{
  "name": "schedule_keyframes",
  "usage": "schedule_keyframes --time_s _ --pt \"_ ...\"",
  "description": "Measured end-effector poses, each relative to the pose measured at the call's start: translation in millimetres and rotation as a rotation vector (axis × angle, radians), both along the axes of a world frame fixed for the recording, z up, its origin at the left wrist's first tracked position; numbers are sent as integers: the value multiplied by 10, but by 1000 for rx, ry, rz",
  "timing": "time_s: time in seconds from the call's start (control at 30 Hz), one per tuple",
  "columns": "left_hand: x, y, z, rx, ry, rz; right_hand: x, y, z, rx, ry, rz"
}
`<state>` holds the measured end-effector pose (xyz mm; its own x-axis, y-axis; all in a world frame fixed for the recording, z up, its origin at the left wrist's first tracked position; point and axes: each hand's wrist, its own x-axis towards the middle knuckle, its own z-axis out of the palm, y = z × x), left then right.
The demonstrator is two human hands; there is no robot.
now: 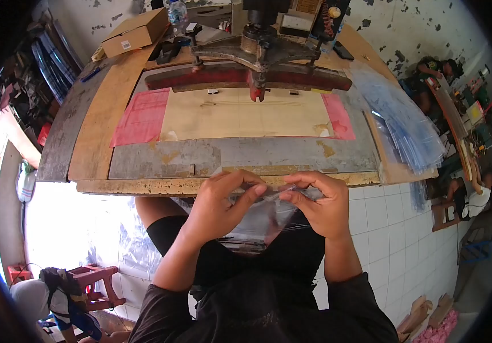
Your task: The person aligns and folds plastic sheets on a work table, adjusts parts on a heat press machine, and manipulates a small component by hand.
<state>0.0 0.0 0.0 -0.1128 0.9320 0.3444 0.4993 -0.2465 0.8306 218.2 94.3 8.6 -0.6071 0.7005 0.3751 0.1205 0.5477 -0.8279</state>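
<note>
Through my head view I see the film (266, 216), clear, thin and glossy, creased near the fingertips and sagging in loose folds, with the dark shorts (294, 248) partly showing through it. It hangs between the two hands, just in front of the near edge of the table (163, 159) and above the lap. At the table's far left I have a brown cardboard box (138, 31) with a white label on its side; I can't see what it holds. Near it is a clear bottle (178, 15), too small for me to make out its contents. A loose pile of see-through sheets (397, 117) lies at the table's right side, and the red bar of the press (251, 54) sits over the far part of a pale board (240, 117) with pink ends. The left hand (223, 201) bends inward, thumb and forefinger pinching the film's upper edge. The right hand (322, 206) mirrors it, its thumb and curled forefinger pinching the film just beside the left fingertips.
</note>
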Motion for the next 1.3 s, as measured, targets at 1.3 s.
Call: schedule_keyframes --time_s 1.3 --pt "-567 98 -407 29 -249 521 631 761 -475 -312 232 -299"
